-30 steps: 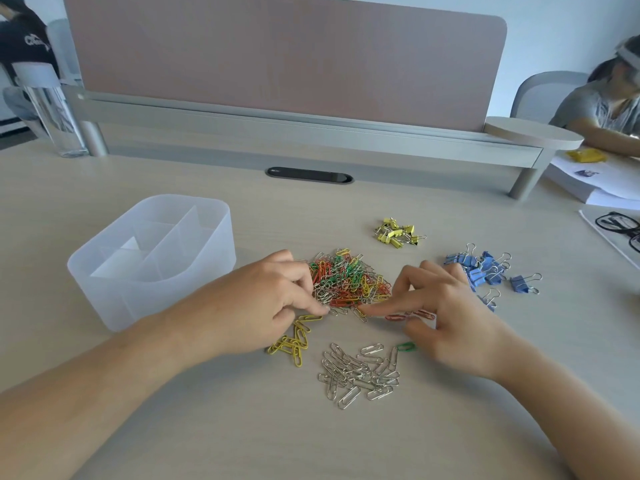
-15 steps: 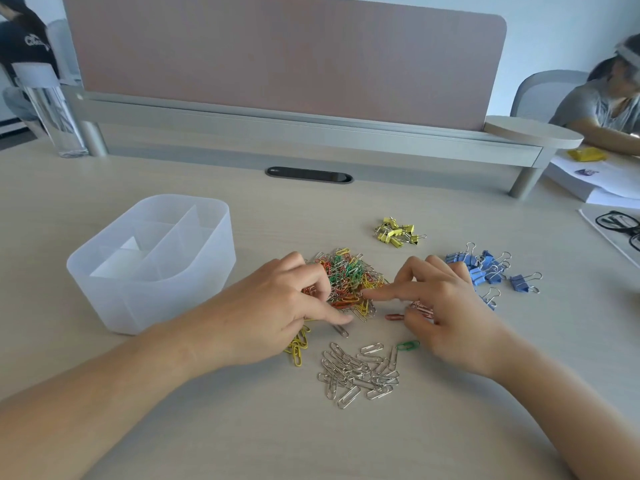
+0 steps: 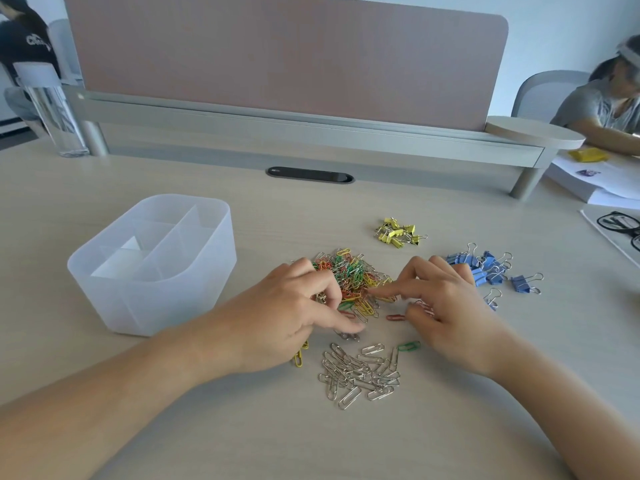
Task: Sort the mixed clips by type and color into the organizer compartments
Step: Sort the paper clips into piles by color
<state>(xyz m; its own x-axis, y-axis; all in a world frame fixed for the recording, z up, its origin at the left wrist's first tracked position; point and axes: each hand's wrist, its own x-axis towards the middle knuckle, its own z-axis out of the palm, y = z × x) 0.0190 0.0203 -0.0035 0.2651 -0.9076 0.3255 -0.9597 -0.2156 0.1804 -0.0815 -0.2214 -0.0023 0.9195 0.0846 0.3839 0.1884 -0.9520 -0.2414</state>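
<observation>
A mixed heap of coloured paper clips lies mid-table between my hands. My left hand rests at its left edge, thumb stretched out flat over a silver clip, and it covers most of a small group of yellow paper clips. My right hand points its index finger into the heap's right side and holds nothing I can see. Beside its thumb lies a red clip. Below are a green clip and a pile of silver clips. The translucent organizer stands to the left.
Yellow binder clips and blue binder clips lie in separate groups behind and to the right. A clear bottle stands far left by the desk riser. Glasses and papers lie far right, where another person sits.
My left thumb has slid from the heap's edge down and right over a silver clip. My right index finger has moved up onto the heap, leaving a red clip behind.
</observation>
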